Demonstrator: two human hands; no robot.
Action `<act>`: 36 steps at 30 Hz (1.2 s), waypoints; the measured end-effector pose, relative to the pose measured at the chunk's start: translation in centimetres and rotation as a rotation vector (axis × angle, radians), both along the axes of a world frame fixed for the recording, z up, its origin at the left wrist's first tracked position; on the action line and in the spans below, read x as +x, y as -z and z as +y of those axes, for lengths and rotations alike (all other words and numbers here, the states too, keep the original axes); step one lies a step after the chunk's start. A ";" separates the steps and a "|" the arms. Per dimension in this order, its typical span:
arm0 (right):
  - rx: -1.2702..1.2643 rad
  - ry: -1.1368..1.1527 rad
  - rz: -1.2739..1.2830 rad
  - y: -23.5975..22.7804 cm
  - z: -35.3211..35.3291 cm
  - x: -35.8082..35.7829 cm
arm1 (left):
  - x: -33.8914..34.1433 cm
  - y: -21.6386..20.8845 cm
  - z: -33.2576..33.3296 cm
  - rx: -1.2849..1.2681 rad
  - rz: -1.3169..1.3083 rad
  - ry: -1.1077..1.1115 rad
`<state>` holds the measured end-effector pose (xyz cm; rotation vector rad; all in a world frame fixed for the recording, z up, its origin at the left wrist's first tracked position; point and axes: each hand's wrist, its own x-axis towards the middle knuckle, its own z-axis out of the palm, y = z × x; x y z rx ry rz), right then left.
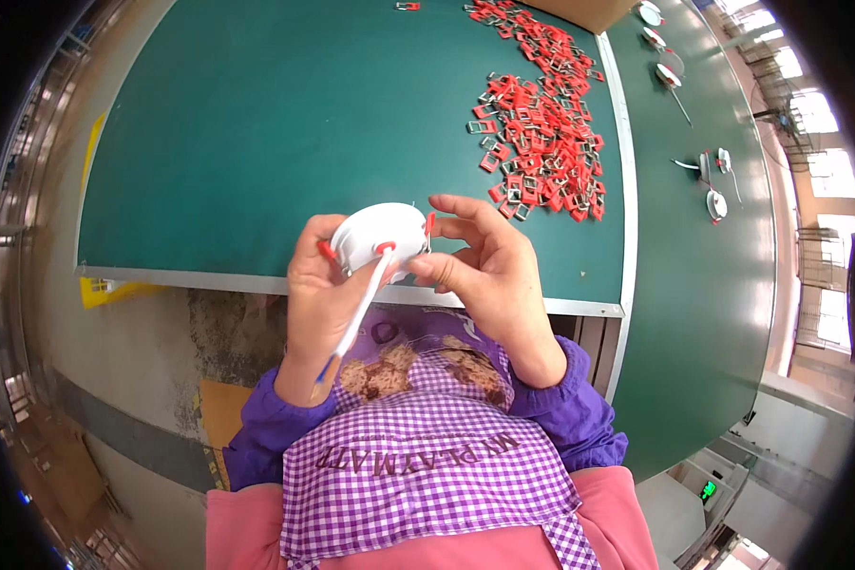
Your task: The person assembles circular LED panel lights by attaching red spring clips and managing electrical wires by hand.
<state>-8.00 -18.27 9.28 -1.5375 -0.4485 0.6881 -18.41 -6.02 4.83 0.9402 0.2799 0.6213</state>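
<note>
A white round downlight (378,226) with a white cable (360,312) is held just over the near edge of the green table. My left hand (317,283) is closed around its left side, beside a red clip (327,250). The cable leaves a red grommet on the fitting and hangs across my left wrist to its stripped, coloured wire ends. At the opposite side, my right hand (489,268) pinches a red spring clip (429,226) with metal wire against the rim. Its index finger reaches out above the clip. Part of the clip is hidden by the fingers.
A heap of red clips with metal loops (551,142) spreads over the right of the green table (256,123). A cardboard box (579,11) stands at the far corner. On the green belt (679,313) to the right lie several white downlights (716,204) with cables.
</note>
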 end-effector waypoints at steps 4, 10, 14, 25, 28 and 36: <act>-0.051 -0.026 -0.113 -1.2 -1.1 -0.8 | -0.2 -1.2 -0.5 -0.004 -0.036 0.042; 0.037 -0.041 -0.001 0.5 -2.0 0.4 | 0.4 -1.0 -1.4 -0.198 0.071 0.117; 0.011 0.026 0.096 2.0 -4.6 1.9 | 2.4 0.1 -3.2 -0.119 0.124 0.182; 0.572 1.000 0.238 4.5 -21.6 10.9 | 2.6 0.5 -2.8 0.177 0.187 0.594; 0.436 0.887 0.220 5.6 -20.6 11.1 | 2.0 -1.4 -3.6 0.385 0.125 0.851; 0.094 0.435 -0.186 0.6 -11.2 17.1 | 7.6 -5.5 -4.2 0.897 -0.178 1.071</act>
